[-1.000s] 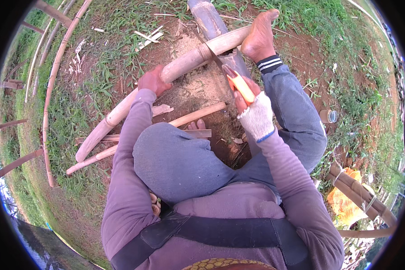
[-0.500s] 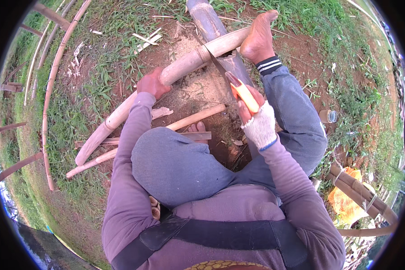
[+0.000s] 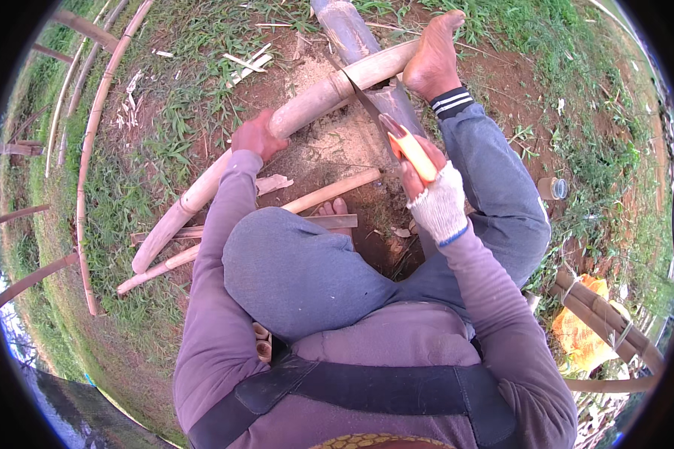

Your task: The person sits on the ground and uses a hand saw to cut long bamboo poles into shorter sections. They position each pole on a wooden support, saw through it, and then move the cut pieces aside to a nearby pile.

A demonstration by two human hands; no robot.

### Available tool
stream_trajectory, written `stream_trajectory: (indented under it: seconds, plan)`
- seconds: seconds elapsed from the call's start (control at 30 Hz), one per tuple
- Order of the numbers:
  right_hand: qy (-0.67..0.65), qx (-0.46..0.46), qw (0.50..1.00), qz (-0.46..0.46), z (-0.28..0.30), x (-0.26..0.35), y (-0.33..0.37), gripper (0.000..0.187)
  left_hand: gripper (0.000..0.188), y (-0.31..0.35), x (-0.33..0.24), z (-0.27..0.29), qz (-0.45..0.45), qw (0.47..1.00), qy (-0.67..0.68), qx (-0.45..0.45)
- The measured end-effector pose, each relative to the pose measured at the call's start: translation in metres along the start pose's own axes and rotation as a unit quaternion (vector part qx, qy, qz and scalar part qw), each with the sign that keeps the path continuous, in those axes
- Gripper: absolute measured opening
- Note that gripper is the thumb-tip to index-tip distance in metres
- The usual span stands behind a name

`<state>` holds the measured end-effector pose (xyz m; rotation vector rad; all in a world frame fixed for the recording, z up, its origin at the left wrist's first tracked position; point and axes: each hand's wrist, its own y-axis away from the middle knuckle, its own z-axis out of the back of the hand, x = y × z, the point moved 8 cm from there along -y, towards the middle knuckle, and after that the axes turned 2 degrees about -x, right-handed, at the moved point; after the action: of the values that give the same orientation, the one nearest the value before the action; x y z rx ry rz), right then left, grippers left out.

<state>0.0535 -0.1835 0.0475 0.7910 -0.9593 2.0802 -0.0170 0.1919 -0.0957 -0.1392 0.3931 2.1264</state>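
A long bamboo pole [image 3: 314,103] slants from the lower left up to the right, lying across a thicker grey bamboo log [image 3: 344,31]. My left hand [image 3: 259,138] is wrapped around the pole near its middle. In my right hand [image 3: 431,170], which wears a cut-finger white knit glove, is the orange and yellow handle of a hand saw [image 3: 416,154]. The saw's dark blade [image 3: 365,99] meets the pole close to where it crosses the log; how deep the cut goes I cannot tell. My bare right foot [image 3: 433,63] rests against the pole's far end.
Thinner bamboo pieces [image 3: 329,191] lie on the ground by my left knee. Sawdust [image 3: 344,142] covers the soil below the pole. A small jar [image 3: 552,188] stands at right, near tied bamboo poles [image 3: 599,314] and an orange bag [image 3: 577,337]. A bamboo rail [image 3: 84,172] runs along the left.
The whole view has shifted slightly. My right hand and the saw have drawn back a little toward me; my left hand keeps its grip on the pole.
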Motion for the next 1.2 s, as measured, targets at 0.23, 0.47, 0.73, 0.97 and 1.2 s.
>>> stream_trajectory:
  seconds: [0.23,0.47,0.73,0.97,1.2]
  plan:
    - [-0.019,0.031,0.998,-0.044,-0.005,-0.014,0.017,0.048,0.078,0.003,-0.013,0.001,0.008,1.0,-0.018,0.006]
    - [-0.004,-0.01,1.0,-0.023,-0.004,-0.002,-0.022,0.043,0.077,0.0,-0.024,0.021,-0.024,0.999,0.011,-0.02]
    - [-0.059,-0.019,0.997,-0.054,0.029,-0.013,-0.007,0.041,0.082,-0.001,-0.038,0.038,-0.003,0.999,0.019,-0.034]
    - [-0.077,-0.021,0.997,-0.021,0.026,-0.019,-0.01,0.044,0.085,-0.002,-0.032,0.031,0.009,0.999,0.004,-0.044]
    - [-0.073,-0.028,0.996,-0.043,-0.008,-0.061,-0.049,0.044,0.079,-0.004,-0.028,0.018,0.014,0.999,0.001,-0.045]
